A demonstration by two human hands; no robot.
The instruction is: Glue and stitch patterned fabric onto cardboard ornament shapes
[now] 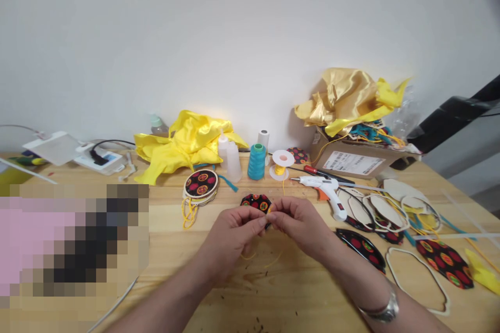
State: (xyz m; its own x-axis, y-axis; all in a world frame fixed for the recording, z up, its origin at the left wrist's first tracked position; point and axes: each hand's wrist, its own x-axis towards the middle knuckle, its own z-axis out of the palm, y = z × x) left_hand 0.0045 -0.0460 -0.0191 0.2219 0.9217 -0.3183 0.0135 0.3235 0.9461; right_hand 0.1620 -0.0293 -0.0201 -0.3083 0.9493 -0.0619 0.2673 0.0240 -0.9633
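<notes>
Both hands meet over the middle of the wooden table. My left hand (240, 229) is closed, its thumb and index finger pinched on the edge of a black patterned fabric piece (255, 202) with red and orange motifs. My right hand (295, 221) pinches at the same spot, with a bit of yellow cord (269, 210) at its fingertips. Thin yellow strands hang below the hands. Behind them stand a spool of yellow cord (280, 170) and a teal thread cone (256, 162). The fingers partly cover the fabric.
A white glue gun (332, 195) lies right of the hands, near wooden frames (420, 278) and patterned fabric. A cardboard box (351, 158) stands behind. Yellow satin (183, 140), white bottles (233, 164) and a round patterned piece (201, 183) are left; a blurred area covers the lower left.
</notes>
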